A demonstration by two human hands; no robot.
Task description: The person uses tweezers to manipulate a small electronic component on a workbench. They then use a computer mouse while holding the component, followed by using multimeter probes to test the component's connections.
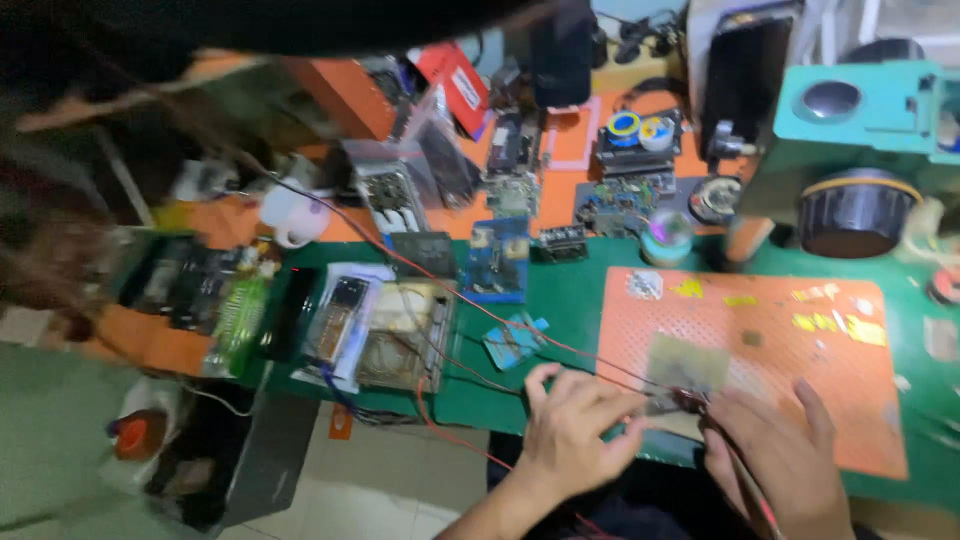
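I see my left hand (575, 425) pinching a thin tool (655, 405) beside the wires (560, 345); my right hand (785, 455), fingers curled, grips those wires just beyond it.

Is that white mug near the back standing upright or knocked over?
Tipped, it seems: the white mug shows its side and handle, no open mouth facing up; blur leaves doubt.

Green worktop (570, 300), cluttered. White mug (290, 215) at left rear. Blue circuit board (497, 258) lies near centre, small blue part (513, 340) in front of it. Two solder spools (640, 130) behind. Teal machine (860, 110) at right rear, black round knob (855, 212) below it.
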